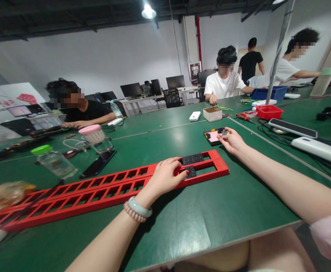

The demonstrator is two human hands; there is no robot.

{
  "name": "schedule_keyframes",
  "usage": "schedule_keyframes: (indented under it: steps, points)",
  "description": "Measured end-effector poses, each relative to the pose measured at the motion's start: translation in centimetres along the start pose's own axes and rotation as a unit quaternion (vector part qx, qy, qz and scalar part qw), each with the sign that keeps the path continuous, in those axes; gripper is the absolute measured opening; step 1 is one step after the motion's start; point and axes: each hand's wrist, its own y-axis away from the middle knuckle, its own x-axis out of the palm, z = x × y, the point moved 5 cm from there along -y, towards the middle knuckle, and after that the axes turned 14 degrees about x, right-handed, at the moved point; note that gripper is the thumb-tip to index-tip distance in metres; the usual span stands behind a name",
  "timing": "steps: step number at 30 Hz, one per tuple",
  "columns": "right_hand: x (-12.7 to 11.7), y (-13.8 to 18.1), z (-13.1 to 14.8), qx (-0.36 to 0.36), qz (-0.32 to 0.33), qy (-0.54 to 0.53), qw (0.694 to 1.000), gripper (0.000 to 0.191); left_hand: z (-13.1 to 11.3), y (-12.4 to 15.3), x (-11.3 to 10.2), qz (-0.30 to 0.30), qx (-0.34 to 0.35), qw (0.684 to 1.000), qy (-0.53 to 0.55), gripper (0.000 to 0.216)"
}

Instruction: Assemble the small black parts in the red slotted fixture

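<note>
A long red rack (pixel 126 182) with two rows of slots lies across the green table. My left hand (pixel 167 174) is closed over its right part, the thumb against a black block (pixel 191 172) in the near row. The index finger curls beside several black blocks (pixel 193 158) seated in the far row. Past the rack's right end, my right hand (pixel 231 140) pinches a small dark piece (pixel 225 132), too small to name. It is at the edge of a shallow black tray (pixel 211 140) with a pink bottom, where other small dark parts lie.
Left of the rack stand a green-capped jar (pixel 54 162), a pink-lidded jar (pixel 96 138) and a phone (pixel 99 163). Ahead are a white box (pixel 212 114), red-handled pliers (pixel 245 118) and a red bin (pixel 269 112). Cables and a white device (pixel 320 149) lie right. Several people work beyond.
</note>
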Motion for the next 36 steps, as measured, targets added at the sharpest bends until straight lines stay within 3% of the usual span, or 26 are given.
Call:
schedule_keyframes:
  steps: [3,7,13,17,24,31,36]
  points:
    - [-0.1,0.0,0.0,-0.005,-0.001,-0.021,1.000,0.050,0.0,0.0,0.0,0.001,0.001,1.000,0.000,0.028]
    - [0.1,0.4,0.1,-0.024,0.011,-0.014,1.000,0.038,0.0,0.0,0.0,0.002,-0.006,1.000,0.004,0.029]
    - [-0.3,0.8,0.1,-0.020,-0.019,-0.009,1.000,0.032,0.0,0.0,0.0,-0.001,-0.005,1.000,0.008,0.028]
    - [0.4,1.4,0.3,-0.041,0.016,0.074,0.996,0.024,0.0,0.1,0.0,-0.001,-0.001,1.000,0.004,0.028]
    - [1.7,2.4,-0.3,-0.115,0.032,0.287,0.950,0.048,0.1,0.0,0.1,0.001,-0.003,1.000,0.004,0.028]
    - [2.1,2.7,-0.7,-0.124,0.031,0.349,0.928,0.047,0.1,0.0,0.1,0.002,0.000,1.000,-0.005,0.027]
    - [3.1,4.1,-0.6,-0.148,0.064,0.397,0.904,0.038,0.0,-0.1,0.1,0.001,0.002,1.000,-0.005,0.027]
